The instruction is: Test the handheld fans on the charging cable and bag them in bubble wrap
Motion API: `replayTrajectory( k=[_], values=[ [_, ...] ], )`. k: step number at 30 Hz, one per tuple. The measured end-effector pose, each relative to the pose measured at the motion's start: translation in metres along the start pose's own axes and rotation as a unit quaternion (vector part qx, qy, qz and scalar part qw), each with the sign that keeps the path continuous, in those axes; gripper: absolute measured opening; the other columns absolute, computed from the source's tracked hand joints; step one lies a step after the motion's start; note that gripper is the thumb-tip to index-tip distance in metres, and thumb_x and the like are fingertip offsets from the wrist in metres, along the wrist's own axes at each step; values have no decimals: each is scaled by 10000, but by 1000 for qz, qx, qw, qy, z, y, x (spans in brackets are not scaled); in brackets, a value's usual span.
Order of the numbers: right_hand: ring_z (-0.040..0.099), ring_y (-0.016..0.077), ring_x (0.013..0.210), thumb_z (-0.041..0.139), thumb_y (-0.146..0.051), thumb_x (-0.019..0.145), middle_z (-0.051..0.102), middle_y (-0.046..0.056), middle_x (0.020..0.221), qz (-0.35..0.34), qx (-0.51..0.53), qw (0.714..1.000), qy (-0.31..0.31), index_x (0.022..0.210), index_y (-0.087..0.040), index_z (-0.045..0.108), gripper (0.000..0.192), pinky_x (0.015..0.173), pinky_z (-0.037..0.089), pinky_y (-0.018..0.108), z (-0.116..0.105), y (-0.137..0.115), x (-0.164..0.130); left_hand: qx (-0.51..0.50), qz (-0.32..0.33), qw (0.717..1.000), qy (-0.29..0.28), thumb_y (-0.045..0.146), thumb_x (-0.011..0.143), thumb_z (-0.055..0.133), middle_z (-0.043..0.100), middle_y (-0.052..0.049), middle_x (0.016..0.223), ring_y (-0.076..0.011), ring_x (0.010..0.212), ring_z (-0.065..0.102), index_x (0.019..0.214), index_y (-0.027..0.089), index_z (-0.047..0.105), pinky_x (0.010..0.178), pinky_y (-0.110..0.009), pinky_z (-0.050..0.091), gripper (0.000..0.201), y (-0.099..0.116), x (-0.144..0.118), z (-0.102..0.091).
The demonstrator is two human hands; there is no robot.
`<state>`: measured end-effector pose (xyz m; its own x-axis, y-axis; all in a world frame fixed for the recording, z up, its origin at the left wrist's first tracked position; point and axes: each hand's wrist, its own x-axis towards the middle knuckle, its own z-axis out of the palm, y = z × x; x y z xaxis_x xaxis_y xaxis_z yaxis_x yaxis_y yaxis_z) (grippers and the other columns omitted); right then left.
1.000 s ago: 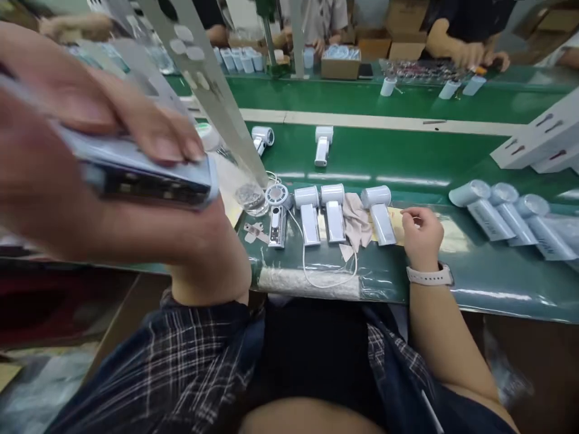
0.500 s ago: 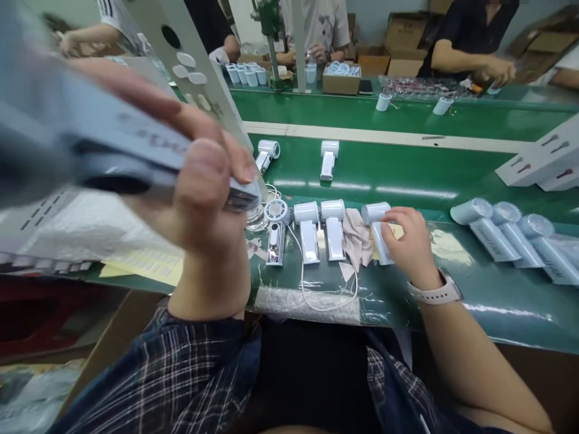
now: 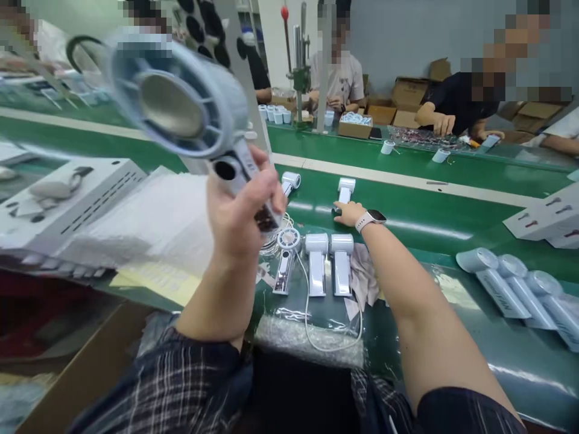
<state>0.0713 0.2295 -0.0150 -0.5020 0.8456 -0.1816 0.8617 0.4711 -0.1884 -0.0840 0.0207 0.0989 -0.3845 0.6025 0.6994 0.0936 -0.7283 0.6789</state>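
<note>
We see the left hand raised near the camera, its fingers clamped around the handle of a pale blue handheld fan; the fan's round head, with a silvery hub, tilts up to the left and is blurred. The right hand reaches far across the green table, wearing a white watch at the wrist. It rests palm down beside the base of a white fan that lies on the far belt; we cannot tell whether its fingers are apart or together, as they are partly hidden. A second white fan lies just left of that one. Between the two forearms, nearer to us, we find an opened fan body and two closed white fans lying side by side, a white cable looping in front of them and a beige cloth just to their right. At the right edge lie bagged pale blue fans in a row. At the left, a white box and sheets of white wrapping are stacked. On the far side, other people work at a second green table among cardboard boxes.
</note>
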Motion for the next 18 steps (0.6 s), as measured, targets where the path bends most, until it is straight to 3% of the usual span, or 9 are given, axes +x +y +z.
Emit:
replayTrajectory(
  k=[2,5,8,10,13,16,18],
  values=[
    [676,267,1191,700,-398,1032,650,119,1379,11,-10,1000,-4,1380,-174,637,418,1007,604,495,-1,6,-2,-61,-4,996,-72,421,854,769,523,90,677,-76,470,494,1114,271,627,419,-211,433,332,1,-2,10],
    [693,249,1143,682,-429,1042,676,108,1323,25,-19,999,7,1349,-172,652,401,985,611,473,-13,32,-21,-126,-95,973,-170,666,853,765,566,75,694,-72,474,532,1158,238,560,433,-210,401,564,-6,-8,20],
    [714,225,1062,603,-404,1082,722,97,1213,58,-34,997,41,1315,-175,670,334,961,597,438,-23,73,-64,-156,-207,948,-184,804,835,714,588,58,751,-76,532,577,1144,224,509,508,-216,462,689,-19,-13,30],
    [737,251,958,421,-230,1097,763,131,1070,73,-40,995,52,1240,-154,718,338,869,570,402,-19,102,-102,-173,-238,940,-173,782,824,752,629,29,853,-91,655,655,1117,210,517,635,-237,539,684,-27,-17,38],
    [733,297,764,333,-243,1056,755,131,849,94,-39,993,62,1173,-184,758,444,696,516,388,6,135,-165,-200,-279,922,-181,768,780,803,642,10,926,-97,702,681,1061,191,536,722,-268,577,695,-37,-22,53],
    [708,278,725,354,-252,1029,721,101,781,82,-36,993,83,1161,-222,771,439,692,503,368,45,145,-214,-241,-324,889,-216,881,726,738,582,39,785,-70,546,565,1008,185,545,557,-251,508,776,-33,-29,58],
    [683,271,745,389,-216,1005,706,112,805,75,-49,987,133,1106,-213,780,404,717,501,366,68,141,-232,-242,-302,892,-233,923,722,689,557,38,726,-73,515,521,967,184,564,478,-244,436,789,-17,-30,51]
  ],
)
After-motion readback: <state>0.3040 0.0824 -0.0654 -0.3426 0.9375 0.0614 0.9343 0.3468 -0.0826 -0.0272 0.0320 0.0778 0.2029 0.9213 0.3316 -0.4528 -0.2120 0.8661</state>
